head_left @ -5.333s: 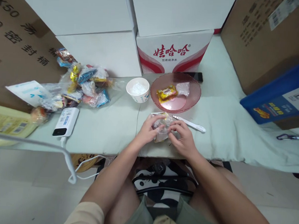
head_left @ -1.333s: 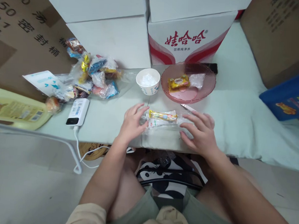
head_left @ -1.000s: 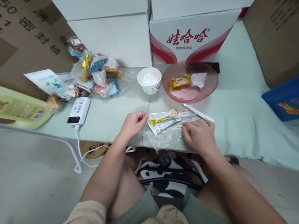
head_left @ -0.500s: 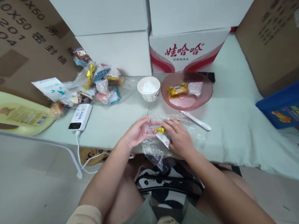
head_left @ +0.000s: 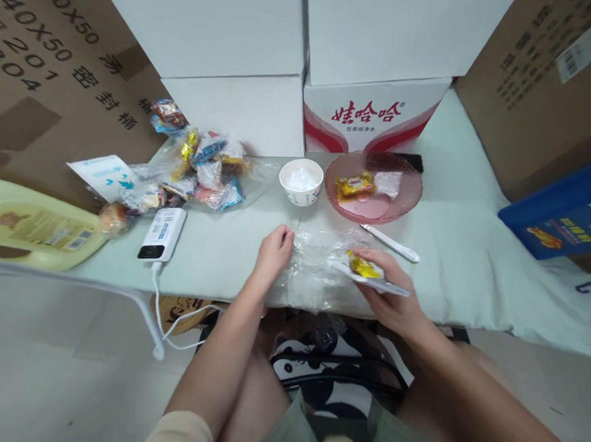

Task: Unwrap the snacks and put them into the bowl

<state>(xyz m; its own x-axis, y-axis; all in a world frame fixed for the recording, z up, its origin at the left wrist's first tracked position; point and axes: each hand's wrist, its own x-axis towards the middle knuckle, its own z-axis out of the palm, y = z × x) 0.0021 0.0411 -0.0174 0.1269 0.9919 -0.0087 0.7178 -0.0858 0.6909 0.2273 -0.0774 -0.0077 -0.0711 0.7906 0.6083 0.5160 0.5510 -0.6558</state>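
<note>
My left hand (head_left: pixel 275 252) is closed at the left edge of a crumpled clear plastic bag (head_left: pixel 315 275), pinching it. The bag lies flattened near the table's front edge. In my right hand (head_left: pixel 394 290) are a shiny yellow-wrapped snack (head_left: pixel 365 266) and a flat white packet (head_left: pixel 384 286) beneath it, held above the bag's right side. Behind my right hand is a white-handled knife (head_left: pixel 391 243), its tip by the pink glass bowl (head_left: pixel 411 205). The bowl contains another yellow-wrapped snack (head_left: pixel 355 186) and a clear-wrapped white piece (head_left: pixel 388 184).
A paper cup (head_left: pixel 300 194) with white contents stands left of the bowl. Several wrapped snacks (head_left: pixel 211 169) are heaped at back left, near a white power bank (head_left: pixel 163 234) with a cable and a yellow jug (head_left: pixel 39 225). Boxes (head_left: pixel 377 116) line the back; a blue package (head_left: pixel 566 211) stands right.
My right hand has moved right and lifted the yellow-wrapped snack and white packet off the bag. My left hand has closed from spread fingers onto the bag's edge.
</note>
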